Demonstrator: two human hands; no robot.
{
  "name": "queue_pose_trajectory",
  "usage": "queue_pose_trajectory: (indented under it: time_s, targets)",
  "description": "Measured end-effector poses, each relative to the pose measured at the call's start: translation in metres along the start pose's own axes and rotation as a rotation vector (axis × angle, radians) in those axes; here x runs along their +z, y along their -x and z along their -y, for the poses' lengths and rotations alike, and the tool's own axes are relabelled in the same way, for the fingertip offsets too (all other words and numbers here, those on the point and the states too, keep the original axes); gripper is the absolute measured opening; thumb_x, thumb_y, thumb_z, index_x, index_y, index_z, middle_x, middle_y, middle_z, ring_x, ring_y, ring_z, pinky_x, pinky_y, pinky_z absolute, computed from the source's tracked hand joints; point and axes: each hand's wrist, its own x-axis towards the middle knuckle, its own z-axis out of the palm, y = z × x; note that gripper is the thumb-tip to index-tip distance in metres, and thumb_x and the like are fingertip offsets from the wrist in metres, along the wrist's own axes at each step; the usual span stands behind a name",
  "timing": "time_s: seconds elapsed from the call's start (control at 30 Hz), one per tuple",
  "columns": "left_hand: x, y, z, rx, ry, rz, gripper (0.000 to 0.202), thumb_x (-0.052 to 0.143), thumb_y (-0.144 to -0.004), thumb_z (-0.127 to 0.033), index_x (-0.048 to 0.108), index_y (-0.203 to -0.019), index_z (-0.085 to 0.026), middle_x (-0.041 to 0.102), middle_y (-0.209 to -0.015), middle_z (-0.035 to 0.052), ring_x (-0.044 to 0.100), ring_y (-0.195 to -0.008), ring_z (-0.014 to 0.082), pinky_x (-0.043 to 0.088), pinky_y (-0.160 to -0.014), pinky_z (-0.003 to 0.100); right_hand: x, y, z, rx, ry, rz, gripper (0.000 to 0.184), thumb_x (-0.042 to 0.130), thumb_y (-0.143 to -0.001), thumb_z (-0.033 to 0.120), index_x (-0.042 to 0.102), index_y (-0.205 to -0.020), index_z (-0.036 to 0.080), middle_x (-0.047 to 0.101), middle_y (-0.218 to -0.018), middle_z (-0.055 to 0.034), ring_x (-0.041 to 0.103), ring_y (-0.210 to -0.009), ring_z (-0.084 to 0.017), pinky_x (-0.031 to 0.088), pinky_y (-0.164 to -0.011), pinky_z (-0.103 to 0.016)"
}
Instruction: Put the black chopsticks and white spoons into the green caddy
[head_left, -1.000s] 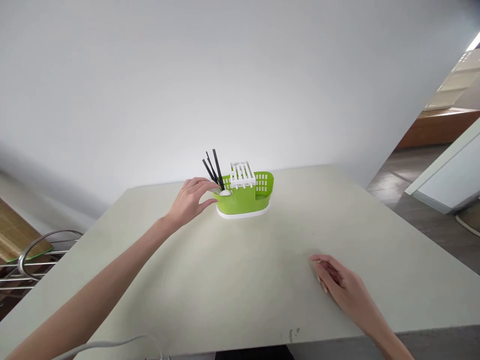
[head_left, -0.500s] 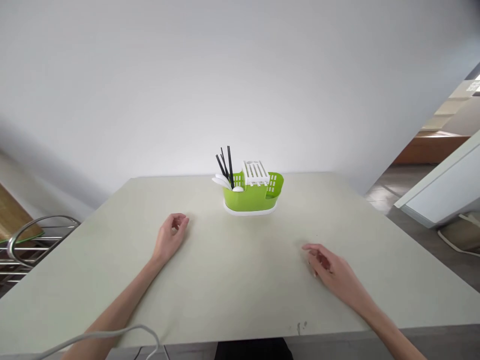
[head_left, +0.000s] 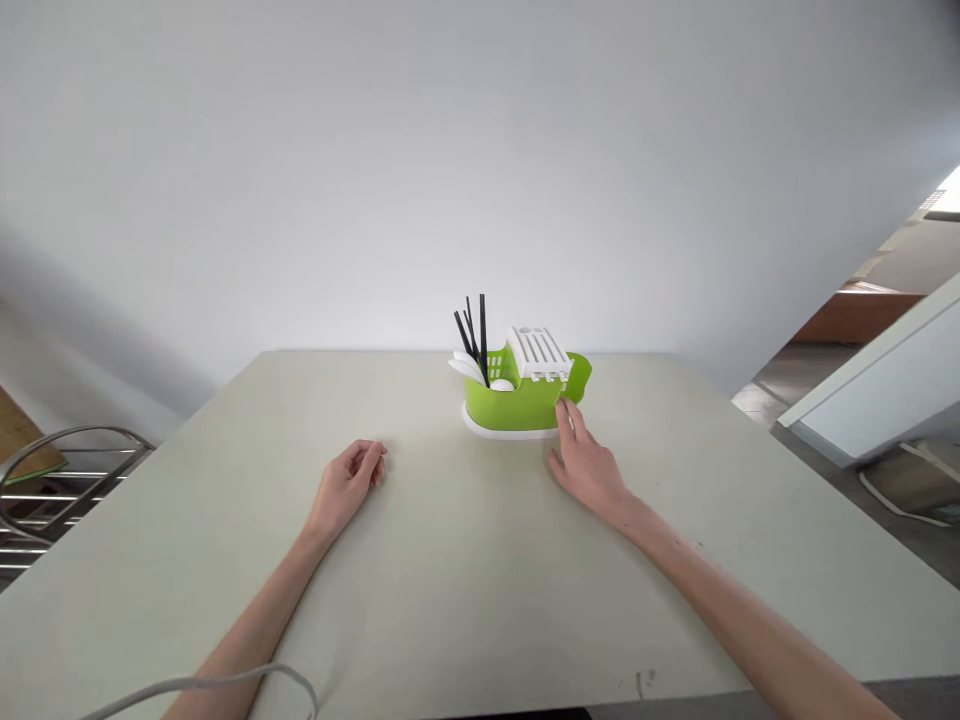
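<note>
A green utensil caddy [head_left: 514, 408] with a white base stands toward the back of the table. Black chopsticks [head_left: 483, 330] and white spoons [head_left: 466, 368] lean in its left compartment, and a white slotted rack [head_left: 541, 348] tops its middle. My right hand [head_left: 591, 472] reaches to the caddy's front right, fingers extended and thumb apart, holding nothing; the fingertips overlap its wall, but whether they touch I cannot tell. Left of the caddy, my left hand [head_left: 349, 486] rests on the table with fingers curled closed and nothing visible in them.
The pale table [head_left: 450, 580] backs onto a white wall [head_left: 420, 180]. A grey cable [head_left: 202, 683] crosses my left forearm. Beyond the table's left edge is a metal rack [head_left: 75, 500] with a board [head_left: 26, 440] in it.
My right hand has moved forward and left to the caddy, its fingers straightening. My left hand has stayed on the table, fingers closing more. The view has shifted slightly.
</note>
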Motion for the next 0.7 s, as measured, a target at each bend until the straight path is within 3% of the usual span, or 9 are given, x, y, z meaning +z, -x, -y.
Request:
queue_pose_trajectory:
  time_s: [0.2,0.4,0.53,0.7]
  targets:
    - [-0.003,-0.001,0.005,-0.006,-0.067,0.023,0.047,0.052,-0.096,-0.066,0.066,-0.089,-0.022,0.060,-0.067,-0.0015,0.053,-0.062,0.0150,0.042,-0.061,0.026,0.016,0.002,-0.012,-0.006,0.137,-0.070,0.066,0.026,-0.106,0.031,0.012,-0.170,0.021,0.035,-0.169,-0.0172,0.062,-0.106,-0.035,0.057,-0.058,-0.041]
    - [-0.028,-0.007,0.028,-0.011,-0.098,0.015,0.047,0.052,-0.096,-0.066,0.065,-0.087,-0.022,0.061,-0.067,-0.0010,0.051,-0.062,0.0152,0.041,-0.059,0.026,0.028,-0.006,-0.024,0.025,0.179,-0.058,0.065,0.026,-0.108,0.039,0.014,-0.169,0.021,0.035,-0.168,-0.0181,0.062,-0.109,-0.036,0.058,-0.062,-0.043]
    - [-0.057,-0.014,0.056,-0.031,-0.116,0.010,0.048,0.052,-0.097,-0.067,0.064,-0.083,-0.022,0.058,-0.066,-0.0018,0.049,-0.060,0.0142,0.039,-0.058,0.025,0.038,-0.015,-0.034,0.086,0.186,-0.049,0.069,0.028,-0.107,0.046,0.014,-0.169,0.021,0.031,-0.170,-0.0188,0.061,-0.114,-0.037,0.058,-0.068,-0.044]
    - [-0.093,-0.027,0.107,-0.020,-0.129,0.003,0.047,0.053,-0.096,-0.067,0.066,-0.085,-0.023,0.059,-0.067,-0.0014,0.052,-0.063,0.0155,0.041,-0.058,0.025,0.049,-0.023,-0.040,0.182,0.181,-0.034,0.072,0.028,-0.106,0.052,0.016,-0.168,0.018,0.026,-0.172,-0.0202,0.063,-0.115,-0.038,0.058,-0.070,-0.045]
